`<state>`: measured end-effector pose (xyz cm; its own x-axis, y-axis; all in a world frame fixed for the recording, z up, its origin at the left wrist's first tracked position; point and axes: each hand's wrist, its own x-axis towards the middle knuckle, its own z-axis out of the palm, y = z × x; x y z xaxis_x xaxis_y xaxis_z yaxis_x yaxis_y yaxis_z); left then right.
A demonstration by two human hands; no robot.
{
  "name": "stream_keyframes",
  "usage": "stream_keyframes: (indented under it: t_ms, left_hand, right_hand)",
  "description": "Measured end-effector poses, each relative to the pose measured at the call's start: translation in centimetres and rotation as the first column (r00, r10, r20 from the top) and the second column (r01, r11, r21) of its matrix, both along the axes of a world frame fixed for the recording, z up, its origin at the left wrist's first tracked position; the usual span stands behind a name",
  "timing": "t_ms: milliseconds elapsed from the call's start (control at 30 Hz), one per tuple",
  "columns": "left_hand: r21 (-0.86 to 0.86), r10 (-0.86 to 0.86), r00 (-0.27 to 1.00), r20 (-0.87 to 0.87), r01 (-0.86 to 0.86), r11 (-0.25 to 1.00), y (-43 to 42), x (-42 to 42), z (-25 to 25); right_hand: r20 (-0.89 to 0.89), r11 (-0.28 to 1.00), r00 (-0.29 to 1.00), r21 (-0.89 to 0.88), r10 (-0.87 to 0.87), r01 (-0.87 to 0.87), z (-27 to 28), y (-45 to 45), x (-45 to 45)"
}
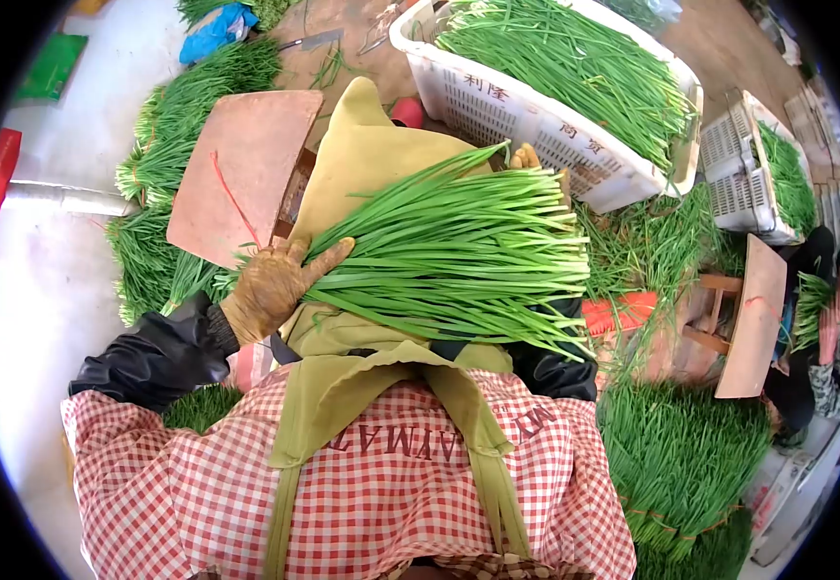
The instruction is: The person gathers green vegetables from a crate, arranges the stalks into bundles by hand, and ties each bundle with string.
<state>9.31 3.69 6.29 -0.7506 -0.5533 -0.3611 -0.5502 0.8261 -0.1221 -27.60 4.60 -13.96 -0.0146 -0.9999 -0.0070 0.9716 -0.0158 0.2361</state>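
Note:
A large loose bunch of garlic chives [449,256] lies across my lap, its pale stem ends pointing right. My left hand [270,290], in a worn brown glove, is closed over the leaf end at the left. The gloved fingertips of my right hand [524,157] show past the far edge of the bunch near the stem ends; the rest of that hand is hidden beneath the chives, which it supports and grips. Under the bunch is an olive-yellow apron [372,135]. Beside my left hand, a red tie [231,198] lies on a pinkish-brown board [231,145].
A white plastic crate [536,121] full of chives stands ahead to the right. Piles of chives lie at left [207,92] and at lower right [681,454]. A knife [314,40] lies on the floor. Another person's hands [834,314] hold chives at far right, near a low wooden stool [753,314].

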Motion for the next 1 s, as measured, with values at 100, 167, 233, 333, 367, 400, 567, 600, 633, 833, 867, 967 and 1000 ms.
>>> stream_keyframes:
  t_ms: [100,167,233,333,367,400,567,600,633,833,867,967,1000]
  left_hand:
    - [-0.017,-0.052,0.991,-0.125,0.050,0.999,0.0,0.7,-0.3]
    - [0.066,-0.037,0.995,-0.089,0.043,0.997,-0.9,0.4,-0.2]
    - [0.184,-0.025,0.993,-0.111,0.045,0.982,-2.0,0.0,0.5]
    - [0.463,0.043,0.998,-0.042,-0.019,0.886,-5.6,-1.0,5.5]
    - [0.723,-0.013,0.992,-0.124,0.099,0.684,-8.6,-0.3,6.0]
    - [0.890,-0.037,0.976,-0.216,0.213,0.403,-10.9,-0.4,6.8]
    - [0.857,0.617,0.772,-0.153,-0.208,0.472,-17.6,-4.6,7.5]
    - [0.925,0.637,0.746,-0.195,-0.076,0.373,-17.7,-6.5,6.2]
    - [0.962,0.660,0.716,-0.229,0.062,0.266,-17.3,-8.8,4.8]
    - [0.861,0.596,0.749,0.289,0.068,-0.503,-8.2,-14.3,-2.1]
    - [0.723,0.510,0.750,0.421,0.063,-0.688,-7.4,-14.1,-4.1]
    - [0.512,0.377,0.752,0.540,0.062,-0.857,-6.7,-13.7,-6.3]
    - [0.488,0.374,0.753,0.541,0.080,-0.869,-6.5,-13.5,-6.7]
  right_hand:
    - [-0.092,0.998,0.996,-0.064,-0.017,0.011,2.4,0.2,0.4]
    - [-0.158,0.989,0.987,-0.146,-0.042,0.019,4.4,-0.1,1.0]
    - [-0.210,0.978,0.974,-0.205,-0.082,0.039,5.8,-0.2,1.1]
    - [-0.260,0.959,0.957,-0.277,-0.126,0.051,7.7,-0.6,1.2]
    - [-0.275,0.953,0.950,-0.297,-0.147,0.061,8.3,-0.7,1.2]
    - [-0.286,0.948,0.945,-0.311,-0.158,0.065,8.7,-1.1,1.3]
    - [-0.331,0.906,0.914,-0.414,-0.236,0.084,10.8,-0.7,2.2]
    - [-0.334,0.896,0.914,-0.439,-0.231,0.066,11.1,-0.7,2.3]
    - [-0.338,0.894,0.913,-0.444,-0.227,0.057,11.4,-0.7,2.3]
    - [-0.591,0.998,0.805,-0.036,-0.055,0.041,13.8,1.8,1.2]
    - [-0.657,0.997,0.754,0.043,-0.021,0.066,13.4,2.4,0.5]
    - [-0.761,0.976,0.645,0.187,0.070,0.115,9.9,5.3,-5.1]
    - [-0.818,0.969,0.570,0.194,0.072,0.156,8.6,6.9,-7.3]
